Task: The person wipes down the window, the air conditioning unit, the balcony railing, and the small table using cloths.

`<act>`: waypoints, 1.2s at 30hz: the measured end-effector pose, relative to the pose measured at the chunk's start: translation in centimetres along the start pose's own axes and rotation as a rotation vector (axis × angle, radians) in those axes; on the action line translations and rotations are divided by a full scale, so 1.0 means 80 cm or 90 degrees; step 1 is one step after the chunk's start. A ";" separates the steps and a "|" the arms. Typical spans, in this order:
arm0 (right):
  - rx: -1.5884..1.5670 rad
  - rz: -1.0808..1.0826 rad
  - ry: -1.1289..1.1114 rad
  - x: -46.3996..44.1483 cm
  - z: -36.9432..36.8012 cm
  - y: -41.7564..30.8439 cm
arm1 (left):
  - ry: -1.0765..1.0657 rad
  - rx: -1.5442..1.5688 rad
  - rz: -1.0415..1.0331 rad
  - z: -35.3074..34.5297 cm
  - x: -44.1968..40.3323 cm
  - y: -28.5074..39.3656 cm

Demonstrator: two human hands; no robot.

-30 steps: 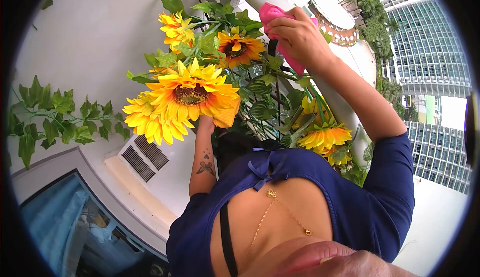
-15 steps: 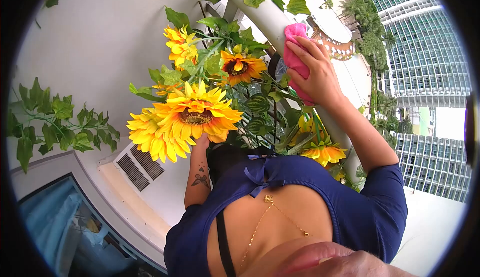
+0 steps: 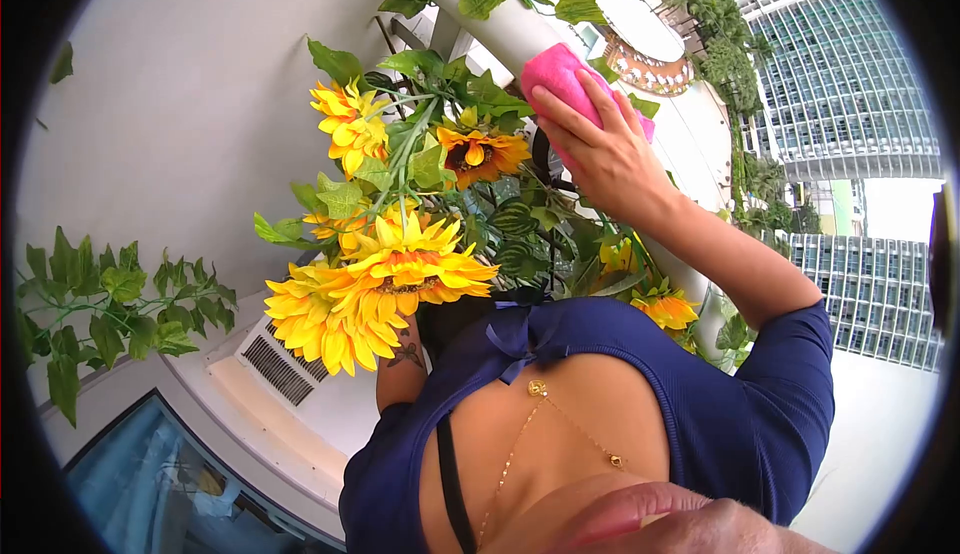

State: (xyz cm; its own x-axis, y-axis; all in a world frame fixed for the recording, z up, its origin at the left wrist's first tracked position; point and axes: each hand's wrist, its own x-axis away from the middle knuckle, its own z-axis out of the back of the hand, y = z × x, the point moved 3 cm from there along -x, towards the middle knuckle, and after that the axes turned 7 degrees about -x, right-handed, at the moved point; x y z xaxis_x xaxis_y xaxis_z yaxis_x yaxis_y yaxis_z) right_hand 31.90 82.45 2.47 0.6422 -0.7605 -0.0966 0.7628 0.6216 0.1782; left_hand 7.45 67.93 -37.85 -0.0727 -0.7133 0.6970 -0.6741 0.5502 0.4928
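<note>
My right hand [image 3: 605,149] presses a bright pink cloth [image 3: 565,79] against a thick pale railing [image 3: 500,29], fingers curved over the fabric. Below and left of it, yellow sunflowers [image 3: 400,269] with orange-brown centres hang among green leaves. Another sunflower [image 3: 480,154] faces out close to the railing. Only my left forearm [image 3: 402,359], with a dark tattoo, shows below the large blooms. These flowers hide my left hand, so its fingers and anything in them cannot be seen.
Ivy [image 3: 110,304] hangs along the white wall [image 3: 180,104] at left. Below it are a vented white unit [image 3: 280,364] and a window [image 3: 150,484] with blue curtains. More sunflowers [image 3: 665,309] grow beside the lower railing. Tall buildings [image 3: 840,74] and trees lie beyond.
My right hand and the pink cloth moved down along the railing, then back up and left. The large sunflowers sank lower, and my left hand, partly visible before, is now behind them.
</note>
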 end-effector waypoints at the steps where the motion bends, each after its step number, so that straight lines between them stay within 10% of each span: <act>1: -0.045 0.009 -0.049 0.017 0.008 0.006 | 0.003 0.004 0.005 0.000 -0.005 0.003; 8: -0.196 -0.171 0.087 -0.097 -0.015 0.049 | -0.008 -0.016 0.021 0.007 -0.005 0.004; 10: -0.343 -0.343 -0.121 -0.144 -0.026 0.091 | -0.019 -0.017 0.023 0.000 -0.009 0.002; 19: -0.345 -0.375 -0.104 0.005 0.011 0.047 | -0.021 -0.006 0.032 -0.003 -0.017 0.017; 25: -0.047 -0.075 0.118 -0.103 -0.020 0.018 | -0.002 -0.021 0.029 0.008 -0.001 0.013; 36: -0.128 -0.208 -0.077 -0.055 0.017 0.012 | 0.009 -0.042 0.028 0.018 0.015 0.016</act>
State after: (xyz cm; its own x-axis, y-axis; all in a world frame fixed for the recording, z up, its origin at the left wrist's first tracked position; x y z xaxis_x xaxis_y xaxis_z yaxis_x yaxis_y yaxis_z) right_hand 29.71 86.16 4.38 0.3595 -0.9332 0.0023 0.9325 0.3591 -0.0382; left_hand 5.44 67.14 -37.11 -0.0904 -0.6814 0.7263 -0.6201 0.6092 0.4943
